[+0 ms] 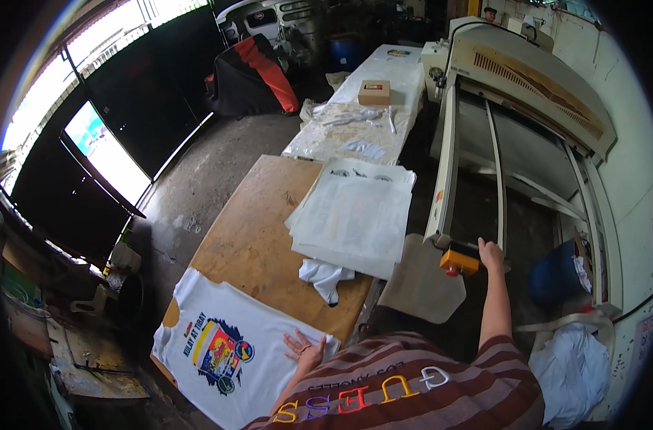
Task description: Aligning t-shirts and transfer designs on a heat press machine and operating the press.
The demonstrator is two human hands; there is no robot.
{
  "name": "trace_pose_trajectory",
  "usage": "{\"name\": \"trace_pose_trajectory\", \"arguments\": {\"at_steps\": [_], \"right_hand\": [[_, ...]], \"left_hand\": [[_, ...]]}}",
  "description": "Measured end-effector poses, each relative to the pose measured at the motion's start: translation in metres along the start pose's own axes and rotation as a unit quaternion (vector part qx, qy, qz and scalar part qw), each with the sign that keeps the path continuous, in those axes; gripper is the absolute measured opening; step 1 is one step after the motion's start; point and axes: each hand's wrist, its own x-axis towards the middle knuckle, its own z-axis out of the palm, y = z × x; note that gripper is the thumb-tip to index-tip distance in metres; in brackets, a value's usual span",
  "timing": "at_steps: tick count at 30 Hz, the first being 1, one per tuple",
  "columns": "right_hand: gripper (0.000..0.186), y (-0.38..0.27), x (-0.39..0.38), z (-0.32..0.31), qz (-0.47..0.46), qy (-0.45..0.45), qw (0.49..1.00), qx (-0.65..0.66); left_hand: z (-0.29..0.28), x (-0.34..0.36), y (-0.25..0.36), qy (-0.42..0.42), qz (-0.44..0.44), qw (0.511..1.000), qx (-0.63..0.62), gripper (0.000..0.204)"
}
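My left hand (303, 350) lies flat with fingers spread on a white printed T-shirt (269, 315). The shirt is laid out over the near end of a brown table, its colourful print facing up. My right hand (491, 256) reaches forward to the end of a large heat press frame, beside an orange control box (458, 262) with a red button. One of its fingers stretches toward the frame and the others are partly hidden; nothing held shows in it. Whether it touches the box cannot be made out.
A stack of large pale sheets (355, 215) and a crumpled white cloth (325, 278) lie on the brown table (233, 208). Farther along sits a cardboard box (374, 92). The cream heat press (534, 79) stands right, with a blue bin (556, 276) and white fabric bundle (574, 373) nearby.
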Motion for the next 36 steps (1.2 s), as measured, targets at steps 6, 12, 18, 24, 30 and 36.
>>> {"name": "trace_pose_trajectory", "arguments": {"at_steps": [6, 12, 18, 24, 30, 36], "right_hand": [[0.046, -0.026, -0.011, -0.009, 0.052, -0.040, 0.998, 0.007], [0.047, -0.018, -0.008, -0.002, 0.071, -0.054, 0.996, 0.014], [0.046, -0.020, -0.014, -0.006, 0.062, -0.035, 0.997, 0.003], [0.047, -0.018, -0.011, -0.005, 0.039, -0.026, 0.999, -0.006], [0.046, -0.006, -0.007, -0.001, 0.007, -0.028, 0.999, -0.041], [0.040, 0.002, 0.005, -0.018, -0.028, -0.109, 0.994, -0.003]], "left_hand": [[0.017, -0.009, -0.026, 0.049, 0.085, 0.995, 0.008, 0.110], [-0.004, -0.018, -0.017, 0.004, 0.109, 0.994, -0.013, 0.107], [-0.004, -0.019, -0.016, -0.007, 0.089, 0.996, 0.005, 0.108], [0.016, -0.009, -0.027, 0.043, 0.104, 0.994, 0.005, 0.107], [-0.009, -0.010, 0.006, 0.113, 0.011, 0.988, -0.101, 0.066], [-0.022, 0.028, 0.030, 0.233, -0.032, 0.963, -0.136, 0.062]]}}
